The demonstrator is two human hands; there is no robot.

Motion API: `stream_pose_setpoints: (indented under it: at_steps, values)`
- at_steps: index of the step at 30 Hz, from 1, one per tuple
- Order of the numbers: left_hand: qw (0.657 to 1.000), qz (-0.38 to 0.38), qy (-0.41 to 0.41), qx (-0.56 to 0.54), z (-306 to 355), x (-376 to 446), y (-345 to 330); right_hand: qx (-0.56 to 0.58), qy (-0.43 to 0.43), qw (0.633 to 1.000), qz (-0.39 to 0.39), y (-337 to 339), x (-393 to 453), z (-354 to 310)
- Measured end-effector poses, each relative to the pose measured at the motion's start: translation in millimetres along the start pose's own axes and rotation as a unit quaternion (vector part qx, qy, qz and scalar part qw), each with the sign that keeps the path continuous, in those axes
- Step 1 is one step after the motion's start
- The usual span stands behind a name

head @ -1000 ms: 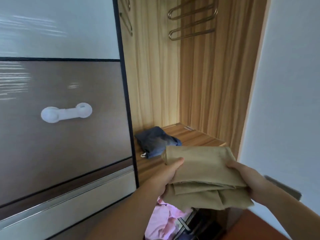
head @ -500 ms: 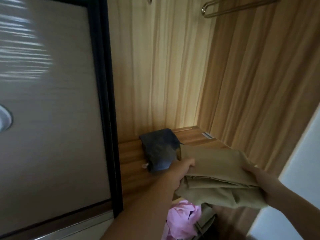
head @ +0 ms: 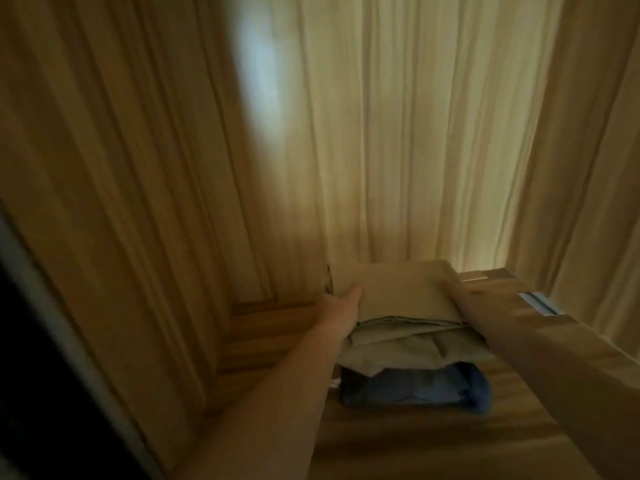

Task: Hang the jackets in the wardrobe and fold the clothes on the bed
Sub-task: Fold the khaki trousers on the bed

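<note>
Inside the wardrobe (head: 415,133), wood-grain panels rise at the back and on both sides, with a pale patch of light on the left panel. Below them runs the wooden shelf (head: 433,441), lit along its far edge, with a small pale label near its right rear corner. On the shelf, toward the back and left of centre, sits the folded beige garment (head: 398,289), several layers thick, lying on top of the folded dark blue garment (head: 412,388), whose near edge sticks out toward the camera. Both bare forearms reach in from below. The left hand (head: 341,303) grips the beige garment's left edge, thumb on top. The right hand (head: 453,292) lies against its right edge with fingers stretched forward; whether it grips the cloth cannot be told in the blur.
</note>
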State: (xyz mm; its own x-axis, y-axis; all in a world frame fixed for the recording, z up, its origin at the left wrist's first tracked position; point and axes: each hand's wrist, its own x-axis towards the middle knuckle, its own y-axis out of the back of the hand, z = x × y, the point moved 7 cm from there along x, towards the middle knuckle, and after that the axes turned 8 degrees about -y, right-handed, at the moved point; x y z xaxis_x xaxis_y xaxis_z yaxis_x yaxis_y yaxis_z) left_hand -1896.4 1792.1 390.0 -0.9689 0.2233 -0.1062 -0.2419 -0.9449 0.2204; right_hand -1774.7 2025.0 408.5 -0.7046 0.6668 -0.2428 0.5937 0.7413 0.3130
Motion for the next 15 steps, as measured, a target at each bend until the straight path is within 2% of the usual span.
stream_pose_setpoints:
  at_steps: [4,7,9,13,15]
  values:
    - [0.991,0.109,-0.021,0.068,-22,30,1,-0.066,0.044,0.996,0.043,-23,37,9]
    - [0.986,0.101,-0.033,0.125,-77,30,-24,-0.202,0.058,0.975,0.074,-49,60,60]
    - [0.978,0.127,-0.058,0.153,-98,34,-27,-0.253,0.061,0.961,0.098,-56,78,84]
    - [0.981,0.112,-0.033,0.153,-109,58,-36,-0.232,-0.001,0.972,0.034,-65,115,98]
    - [0.981,0.111,-0.046,0.153,-106,65,-38,-0.219,0.002,0.975,0.030,-67,125,96]
